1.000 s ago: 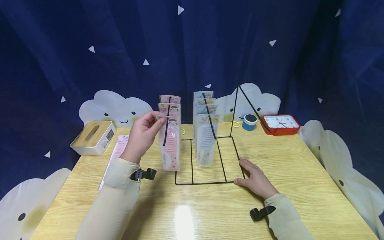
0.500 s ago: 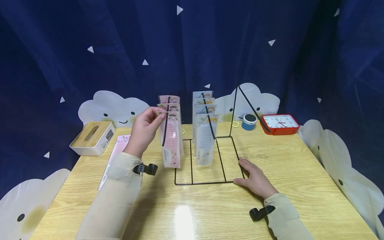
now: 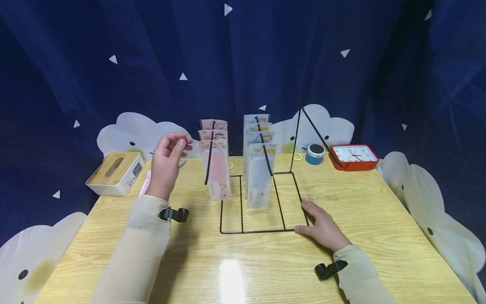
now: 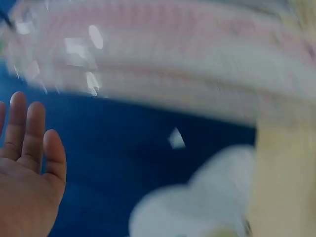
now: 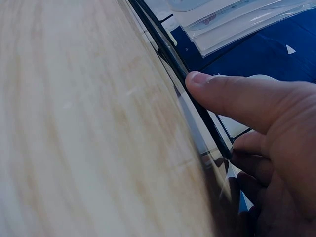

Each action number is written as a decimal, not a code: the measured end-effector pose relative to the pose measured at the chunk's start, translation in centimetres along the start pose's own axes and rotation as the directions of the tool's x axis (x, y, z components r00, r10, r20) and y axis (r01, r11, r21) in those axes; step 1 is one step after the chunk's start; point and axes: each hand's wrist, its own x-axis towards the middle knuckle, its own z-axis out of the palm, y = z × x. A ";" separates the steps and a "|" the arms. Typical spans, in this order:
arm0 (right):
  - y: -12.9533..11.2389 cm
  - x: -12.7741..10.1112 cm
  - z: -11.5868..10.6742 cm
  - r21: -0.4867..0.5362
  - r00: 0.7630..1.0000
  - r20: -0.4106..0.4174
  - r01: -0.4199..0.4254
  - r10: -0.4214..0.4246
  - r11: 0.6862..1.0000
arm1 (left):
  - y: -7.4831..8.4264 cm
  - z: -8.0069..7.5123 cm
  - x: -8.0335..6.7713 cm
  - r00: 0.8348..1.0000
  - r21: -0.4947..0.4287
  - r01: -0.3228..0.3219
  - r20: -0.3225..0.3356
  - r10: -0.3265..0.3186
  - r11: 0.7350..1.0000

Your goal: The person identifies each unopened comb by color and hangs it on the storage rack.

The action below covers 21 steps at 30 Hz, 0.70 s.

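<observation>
My left hand is held up just left of the display rack, fingers loosely bent and holding nothing; in the left wrist view its fingers are spread apart below a blurred pink comb pack. Packaged pink combs hang one behind another on the rack's left hook, the front one tilted. Several packaged white combs hang on the middle hook. The right-hand hook bears nothing. My right hand rests at the front right corner of the black wire rack, thumb and fingers touching its bars.
At the back left stands a tissue box with a wooden lid. Beside it lies another pink pack, mostly hidden by my left arm. A blue speaker and a red clock stand at the back right. A dark blue curtain hangs behind.
My left hand pushed the front pink comb pack back along the left hook, let go of it and moved away to the left. My right hand stays in place on the rack.
</observation>
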 end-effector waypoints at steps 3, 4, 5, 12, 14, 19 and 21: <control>0.0 0.0 0.1 0.004 1.000 -0.002 0.004 -0.004 1.000 | -2.7 -2.5 0.1 0.994 0.068 0.068 -0.088 -0.062 0.995; 0.0 0.0 0.1 0.003 1.000 -0.001 0.007 -0.007 1.000 | -3.8 -3.4 0.0 0.988 0.091 0.099 -0.131 -0.086 0.991; 0.0 0.0 0.1 0.002 1.000 0.001 0.011 -0.011 1.000 | -4.9 -4.3 -0.1 0.978 0.117 0.132 -0.176 -0.110 0.984; 0.0 0.1 0.2 -0.005 1.000 0.000 0.016 -0.016 1.000 | -10.8 -9.6 -1.9 0.887 0.357 0.441 -0.310 -0.341 0.823; 0.1 0.1 0.2 -0.003 1.000 -0.001 0.015 -0.015 1.000 | -11.7 -10.5 -2.3 0.865 0.426 0.501 -0.253 -0.433 0.753; 0.1 0.1 0.1 0.000 1.000 0.007 0.005 -0.005 1.000 | -13.7 -12.1 -2.7 0.795 0.655 0.500 -0.089 -0.600 0.566; 0.1 0.1 0.0 -0.004 1.000 0.008 -0.001 0.001 1.000 | -14.1 -12.3 -2.6 0.794 0.754 0.430 -0.053 -0.606 0.496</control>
